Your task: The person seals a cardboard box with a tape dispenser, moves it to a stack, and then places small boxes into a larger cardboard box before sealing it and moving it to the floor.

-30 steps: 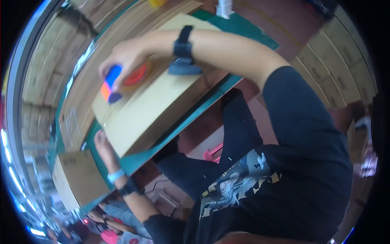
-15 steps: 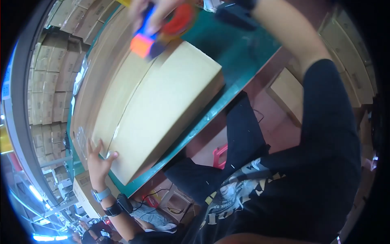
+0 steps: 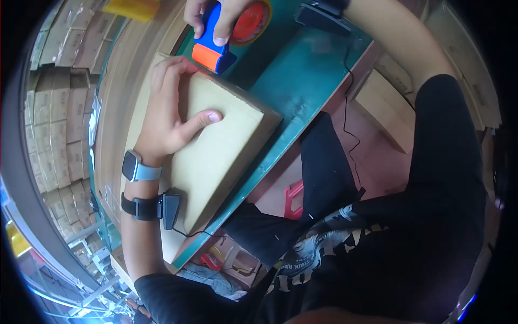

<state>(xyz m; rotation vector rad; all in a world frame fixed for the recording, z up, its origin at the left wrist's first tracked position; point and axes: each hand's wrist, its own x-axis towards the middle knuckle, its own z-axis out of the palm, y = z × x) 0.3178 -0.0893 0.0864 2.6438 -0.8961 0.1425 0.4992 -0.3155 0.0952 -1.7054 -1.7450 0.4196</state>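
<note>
A long tan cardboard box (image 3: 216,146) lies on the green table, its flat side up. My left hand (image 3: 170,108) rests over its far end, thumb spread on the top and fingers reaching toward the far edge. Just beyond that edge, my right hand (image 3: 221,21) grips a tape dispenser (image 3: 216,39) with a blue body and orange front. Its tape roll (image 3: 251,21) has a red core and yellow rim. The dispenser's front is close to the box's end; whether they touch I cannot tell.
The table (image 3: 291,102) has its near edge beside my legs. Stacked cartons (image 3: 59,119) stand along the left. Another carton (image 3: 386,110) is at the right, below table level. A black cable (image 3: 348,124) hangs over the edge; a pink stool (image 3: 293,200) is below.
My left hand has moved from the box's near-left end up to its far end. My right hand with the tape dispenser has shifted slightly right and is now beyond the box's end.
</note>
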